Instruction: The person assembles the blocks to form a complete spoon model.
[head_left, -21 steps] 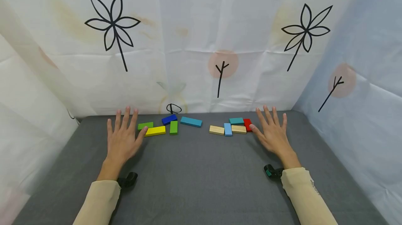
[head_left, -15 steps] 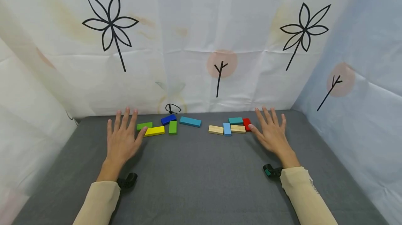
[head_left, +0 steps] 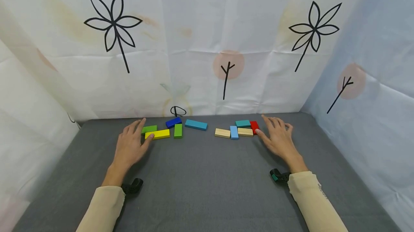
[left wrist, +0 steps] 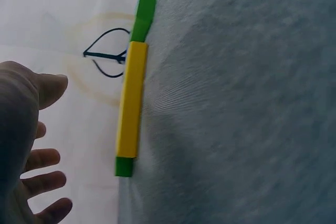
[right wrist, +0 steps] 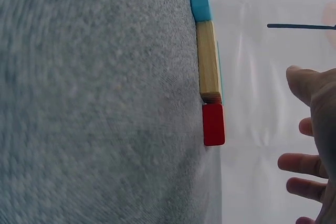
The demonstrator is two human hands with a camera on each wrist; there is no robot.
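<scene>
My left hand (head_left: 130,146) hovers at the left end of a row of wooden blocks, its thumb overlapping the yellow block (head_left: 160,134) in the head view. A green block (head_left: 149,128) lies just behind the yellow one. In the left wrist view a gap separates the thumb and fingers from the yellow block (left wrist: 132,100). Over on the right, my right hand (head_left: 280,141) is nearest the red block (head_left: 254,127), with the thumb overlapping its edge. The right wrist view has that hand apart from the red block (right wrist: 213,124). Neither hand holds anything.
Between the hands lie a dark blue block (head_left: 173,122), an upright-turned green block (head_left: 178,131), a blue block (head_left: 196,124), two plain wood blocks (head_left: 222,133), a light blue block (head_left: 234,132) and a teal block (head_left: 243,123). A white printed curtain (head_left: 200,37) backs the grey table (head_left: 207,181).
My left fingers have drawn together and swung right toward the green block. The right fingers have bent a little, while that hand stays in nearly the same place. The blocks lie as before.
</scene>
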